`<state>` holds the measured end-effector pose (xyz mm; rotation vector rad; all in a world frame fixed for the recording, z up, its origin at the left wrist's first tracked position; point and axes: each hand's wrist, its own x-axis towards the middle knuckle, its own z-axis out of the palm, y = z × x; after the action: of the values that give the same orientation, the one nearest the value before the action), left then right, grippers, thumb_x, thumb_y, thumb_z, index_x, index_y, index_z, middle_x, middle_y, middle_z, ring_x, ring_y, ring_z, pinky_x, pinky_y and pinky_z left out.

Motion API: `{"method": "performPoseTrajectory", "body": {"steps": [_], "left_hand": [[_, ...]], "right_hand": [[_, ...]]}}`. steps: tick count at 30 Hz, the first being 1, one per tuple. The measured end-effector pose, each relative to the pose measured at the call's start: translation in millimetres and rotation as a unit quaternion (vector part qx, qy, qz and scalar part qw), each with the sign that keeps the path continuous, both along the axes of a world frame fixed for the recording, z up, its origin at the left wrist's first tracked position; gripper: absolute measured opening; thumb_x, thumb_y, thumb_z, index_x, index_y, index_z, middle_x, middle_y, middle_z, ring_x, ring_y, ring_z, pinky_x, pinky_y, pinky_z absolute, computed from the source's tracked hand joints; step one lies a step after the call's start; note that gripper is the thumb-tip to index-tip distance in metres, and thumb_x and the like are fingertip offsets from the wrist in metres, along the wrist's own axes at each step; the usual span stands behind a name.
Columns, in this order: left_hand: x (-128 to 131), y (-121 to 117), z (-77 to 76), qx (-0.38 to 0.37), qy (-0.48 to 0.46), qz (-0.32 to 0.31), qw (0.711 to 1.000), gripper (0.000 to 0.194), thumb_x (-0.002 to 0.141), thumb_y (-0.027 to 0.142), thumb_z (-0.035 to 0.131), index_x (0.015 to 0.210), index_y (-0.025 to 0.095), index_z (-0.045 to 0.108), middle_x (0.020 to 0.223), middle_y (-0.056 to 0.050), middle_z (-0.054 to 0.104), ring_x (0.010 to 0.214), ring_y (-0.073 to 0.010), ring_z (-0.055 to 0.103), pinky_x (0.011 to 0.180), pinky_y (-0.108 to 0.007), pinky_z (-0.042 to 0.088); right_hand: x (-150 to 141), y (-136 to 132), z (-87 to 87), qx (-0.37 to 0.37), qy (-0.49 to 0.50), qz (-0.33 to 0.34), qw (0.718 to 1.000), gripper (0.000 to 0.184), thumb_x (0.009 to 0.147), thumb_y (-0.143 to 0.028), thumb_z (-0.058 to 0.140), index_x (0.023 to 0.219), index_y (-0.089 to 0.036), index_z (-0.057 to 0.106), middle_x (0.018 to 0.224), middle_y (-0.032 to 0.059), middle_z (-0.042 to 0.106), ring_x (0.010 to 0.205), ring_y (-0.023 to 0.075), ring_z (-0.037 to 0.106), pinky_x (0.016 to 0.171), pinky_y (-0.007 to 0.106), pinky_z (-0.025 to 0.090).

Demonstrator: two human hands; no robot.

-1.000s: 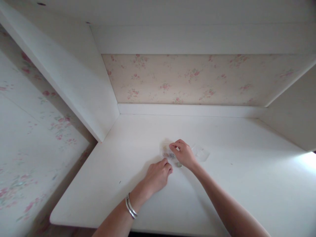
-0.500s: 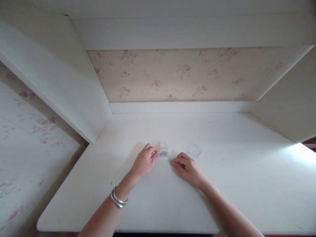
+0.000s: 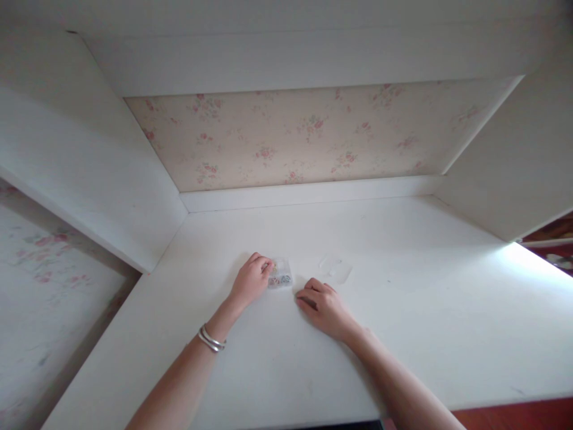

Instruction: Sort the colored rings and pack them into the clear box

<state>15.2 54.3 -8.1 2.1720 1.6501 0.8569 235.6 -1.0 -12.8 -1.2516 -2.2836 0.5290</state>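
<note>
A small clear plastic box (image 3: 282,279) with compartments sits on the white table, its front row filled with small rings or bits and a few yellowish pieces behind. My left hand (image 3: 250,282), with silver bangles at the wrist, has thumb and fingers pinched together at the box's left side. Whatever is between those fingertips is too small to make out. To the right of the box, my right hand (image 3: 326,307) rests on the tabletop with curled fingers and the thumb against them; what they hold, if anything, is hidden. Just beyond it lies a clear plastic lid (image 3: 342,272).
The white tabletop (image 3: 277,370) runs back to a low ledge (image 3: 313,186) under floral wallpaper (image 3: 286,137). White panels (image 3: 111,161) stand at both sides, and a shelf (image 3: 286,54) overhangs the table. Reddish things (image 3: 555,239) show beyond the right edge.
The view has turned, shifting the scene left. My left fingertips have moved from over the box's front compartments to its left side, uncovering more of the contents. My right hand stays much the same.
</note>
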Motion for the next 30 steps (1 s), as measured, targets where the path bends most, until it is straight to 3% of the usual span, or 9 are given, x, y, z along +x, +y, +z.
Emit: {"method": "performPoseTrajectory", "body": {"steps": [4, 10, 17, 21, 26, 30], "left_hand": [[-3.0, -22.6, 9.4, 0.020, -0.054, 0.011, 0.998, 0.020, 0.089, 0.029, 0.044, 0.087, 0.019, 0.062, 0.088, -0.004, 0.059, 0.079, -0.0145, 0.056, 0.073, -0.026, 0.045], [1.1, -50.5, 16.4, -0.013, -0.089, -0.012, 0.996, 0.022, 0.089, 0.033, 0.046, 0.085, 0.020, 0.063, 0.080, -0.002, 0.059, 0.069, -0.0129, 0.053, 0.067, -0.024, 0.044], [12.2, -61.2, 17.1, -0.073, -0.122, -0.071, 0.987, 0.019, 0.088, 0.029, 0.047, 0.084, 0.020, 0.064, 0.079, -0.002, 0.061, 0.067, -0.0120, 0.054, 0.064, -0.023, 0.043], [19.8, -69.4, 10.4, -0.108, -0.104, -0.110, 0.983, 0.015, 0.085, 0.025, 0.050, 0.081, 0.020, 0.064, 0.079, -0.002, 0.062, 0.069, -0.0131, 0.056, 0.065, -0.023, 0.044], [21.4, -72.3, 3.6, -0.114, -0.079, -0.118, 0.983, 0.015, 0.084, 0.021, 0.050, 0.080, 0.020, 0.065, 0.082, -0.002, 0.065, 0.074, -0.0146, 0.059, 0.068, -0.024, 0.045], [19.6, -72.6, 3.2, -0.117, -0.052, -0.113, 0.985, 0.016, 0.083, 0.023, 0.050, 0.080, 0.021, 0.066, 0.081, -0.002, 0.065, 0.072, -0.0147, 0.059, 0.068, -0.024, 0.044]], "right_hand": [[-0.6, 0.6, -0.1, 0.013, -0.012, 0.007, 1.000, 0.020, 0.090, -0.022, 0.046, 0.085, -0.021, 0.065, 0.086, 0.0027, 0.058, 0.077, 0.0126, 0.055, 0.074, 0.026, 0.041], [-1.1, 0.6, -2.3, 0.001, 0.018, -0.001, 1.000, 0.023, 0.091, -0.027, 0.045, 0.085, -0.022, 0.067, 0.084, 0.0031, 0.057, 0.074, 0.0130, 0.055, 0.071, 0.026, 0.042], [-1.0, 5.8, -8.5, -0.046, 0.140, -0.068, 0.987, 0.026, 0.089, -0.037, 0.048, 0.084, -0.022, 0.069, 0.083, 0.0034, 0.058, 0.062, 0.0111, 0.052, 0.057, 0.025, 0.042], [-5.2, 18.6, -3.2, -0.042, 0.173, -0.112, 0.978, 0.028, 0.087, -0.041, 0.049, 0.082, -0.022, 0.069, 0.080, 0.0041, 0.059, 0.063, 0.0130, 0.052, 0.056, 0.027, 0.041], [-23.6, 42.7, 15.1, -0.007, 0.157, -0.101, 0.982, 0.027, 0.087, -0.041, 0.049, 0.084, -0.022, 0.069, 0.080, 0.0034, 0.060, 0.061, 0.0122, 0.050, 0.058, 0.027, 0.041], [-40.6, 61.9, 17.3, -0.005, 0.134, -0.084, 0.987, 0.023, 0.085, -0.036, 0.052, 0.083, -0.022, 0.070, 0.081, 0.0024, 0.060, 0.062, 0.0106, 0.050, 0.061, 0.026, 0.041]]}}
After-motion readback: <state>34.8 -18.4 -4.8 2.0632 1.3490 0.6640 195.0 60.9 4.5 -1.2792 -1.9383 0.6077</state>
